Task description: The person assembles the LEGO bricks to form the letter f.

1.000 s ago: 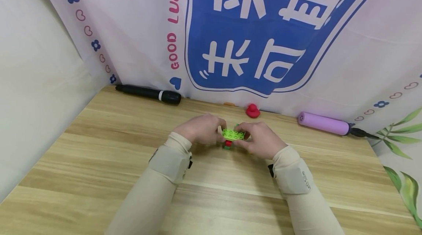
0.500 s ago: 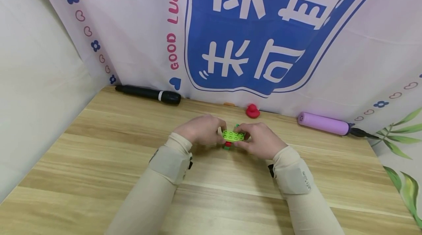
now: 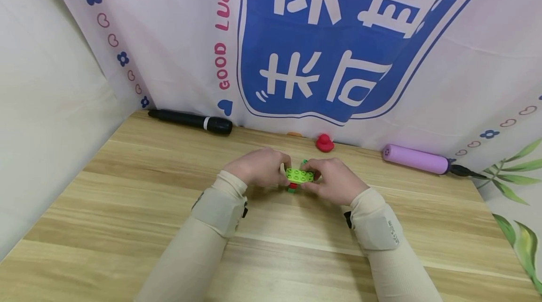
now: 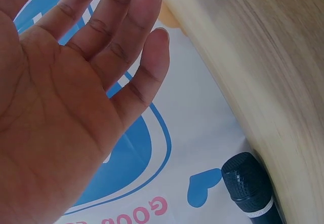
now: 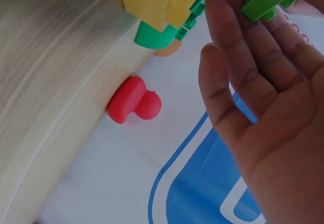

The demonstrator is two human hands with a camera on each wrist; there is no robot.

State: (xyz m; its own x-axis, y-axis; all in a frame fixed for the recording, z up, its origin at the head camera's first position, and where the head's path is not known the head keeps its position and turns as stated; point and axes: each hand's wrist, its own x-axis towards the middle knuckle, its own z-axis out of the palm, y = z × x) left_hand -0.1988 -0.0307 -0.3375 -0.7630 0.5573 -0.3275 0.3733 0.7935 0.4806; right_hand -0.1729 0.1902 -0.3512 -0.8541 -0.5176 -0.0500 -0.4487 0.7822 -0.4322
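Wood-grained table (image 3: pixel 271 259) stretches beneath us. Thumb and fingers closed to the brick's width, our left hand (image 3: pixel 261 165) pinches the lime brick (image 3: pixel 298 176) at its left end, our right hand (image 3: pixel 336 180) at its right, above a red block (image 3: pixel 293 186). Less red shows than a second ago; we judge the brick is settling lower. Beyond, a red duck (image 3: pixel 324 144) sits near the far printed cloth (image 3: pixel 178 48).

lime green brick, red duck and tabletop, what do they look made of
Lime green brick: probably hard plastic, going by its crisp round studs and even colour. Red duck: smooth and evenly coloured with rounded forms, so perhaps rubber or soft vinyl, though hard plastic is possible. Tabletop: smooth with pale wood grain; real wood or printed laminate, I can't tell.
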